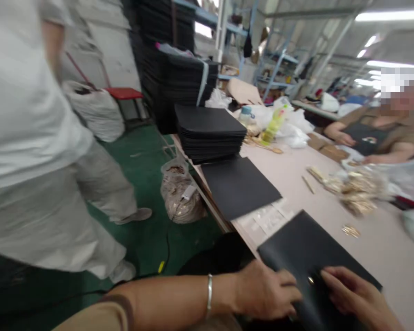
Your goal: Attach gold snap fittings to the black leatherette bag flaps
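My left hand (pixel 267 290), with a silver bangle on the wrist, rests on the near edge of a black leather piece (pixel 307 250) lying on the table (pixel 382 257). Its fingers curl over the piece's edge. My right hand (pixel 355 296) lies on the same piece, fingertips pressing beside a small gold metal fitting (pixel 311 280) set in it. A single black sheet (pixel 239 186) lies flat further along the table, in front of a stack of black sheets (pixel 209 131).
A pile of gold metal fittings (pixel 359 188) lies at the right. A seated person in a dark apron (pixel 372 135) works across the table. A person in light clothes (pixel 31 151) stands at left on the green floor. A tied plastic bag (pixel 179 193) sits by the table edge.
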Demonstrator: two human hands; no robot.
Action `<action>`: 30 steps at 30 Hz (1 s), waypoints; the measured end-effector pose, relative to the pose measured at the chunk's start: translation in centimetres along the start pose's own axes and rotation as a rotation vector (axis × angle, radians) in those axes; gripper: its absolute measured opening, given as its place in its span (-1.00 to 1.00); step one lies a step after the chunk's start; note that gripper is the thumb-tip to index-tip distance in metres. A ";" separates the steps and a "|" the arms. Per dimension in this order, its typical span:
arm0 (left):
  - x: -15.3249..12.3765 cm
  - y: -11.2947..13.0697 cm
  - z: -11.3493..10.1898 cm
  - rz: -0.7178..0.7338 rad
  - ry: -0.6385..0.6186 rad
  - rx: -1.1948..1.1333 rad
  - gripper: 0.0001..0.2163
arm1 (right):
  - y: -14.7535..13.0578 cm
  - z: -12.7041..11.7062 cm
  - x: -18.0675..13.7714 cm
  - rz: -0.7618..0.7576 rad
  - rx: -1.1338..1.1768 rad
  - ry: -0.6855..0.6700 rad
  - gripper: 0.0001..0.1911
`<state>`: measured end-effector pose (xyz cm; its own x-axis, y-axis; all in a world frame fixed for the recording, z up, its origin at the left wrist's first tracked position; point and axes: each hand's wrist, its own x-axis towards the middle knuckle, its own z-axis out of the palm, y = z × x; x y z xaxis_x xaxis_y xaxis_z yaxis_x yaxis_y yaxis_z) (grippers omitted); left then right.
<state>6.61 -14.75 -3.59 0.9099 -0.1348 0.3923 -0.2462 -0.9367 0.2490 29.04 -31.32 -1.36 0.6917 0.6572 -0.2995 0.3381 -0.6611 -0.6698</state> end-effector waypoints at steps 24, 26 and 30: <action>-1.9 -3.8 -0.3 -0.823 -0.056 -0.885 -0.50 | -0.7 -7.4 5.7 0.022 -0.246 0.195 -0.73; -1.7 -4.1 -0.4 -0.817 -0.022 -0.766 -0.52 | -0.2 -7.8 3.9 -0.016 -0.208 0.222 -0.76; -0.2 -3.6 -0.4 -0.743 0.001 -0.711 -0.58 | 1.7 -13.0 -0.9 -0.008 -0.160 0.219 -0.75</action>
<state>7.21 -11.25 -4.24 0.9130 0.4013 -0.0740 0.2375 -0.3752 0.8960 37.32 -37.72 6.63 0.8041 0.5804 -0.1284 0.4291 -0.7163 -0.5503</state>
